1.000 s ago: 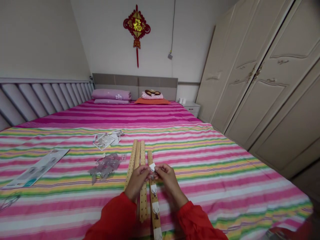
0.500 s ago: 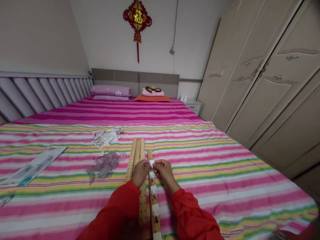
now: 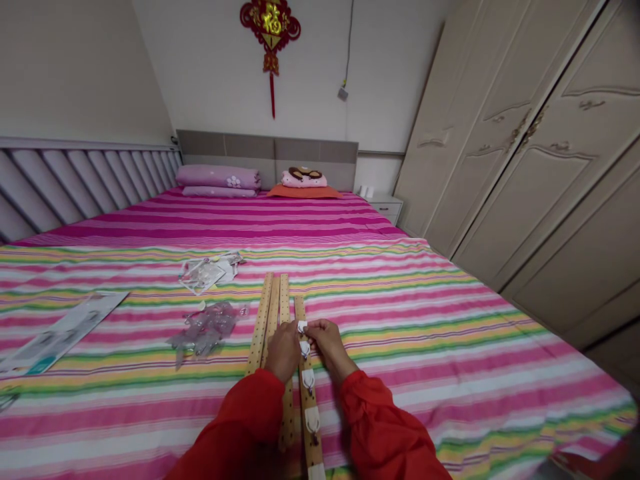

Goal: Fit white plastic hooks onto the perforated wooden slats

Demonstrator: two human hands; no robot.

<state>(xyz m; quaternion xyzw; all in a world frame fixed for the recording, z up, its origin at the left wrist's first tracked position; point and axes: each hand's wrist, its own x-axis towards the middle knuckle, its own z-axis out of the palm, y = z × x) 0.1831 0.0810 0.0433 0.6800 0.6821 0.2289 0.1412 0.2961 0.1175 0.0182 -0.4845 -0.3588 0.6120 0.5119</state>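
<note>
Misalignment is to be feared: the white hook (image 3: 302, 327) is pinched by the right hand (image 3: 327, 340) on the wooden strip (image 3: 299, 308), which lies on the soft bed (image 3: 450, 347). The left hand (image 3: 283, 350) is curled beside it; its grip cannot be told. The strip could be shifted by uneven pressing.

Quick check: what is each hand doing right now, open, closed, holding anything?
Left hand: fingers curled against the wooden strip; grip cannot be told.
Right hand: fingers pinched on the small white hook at that strip.
</note>
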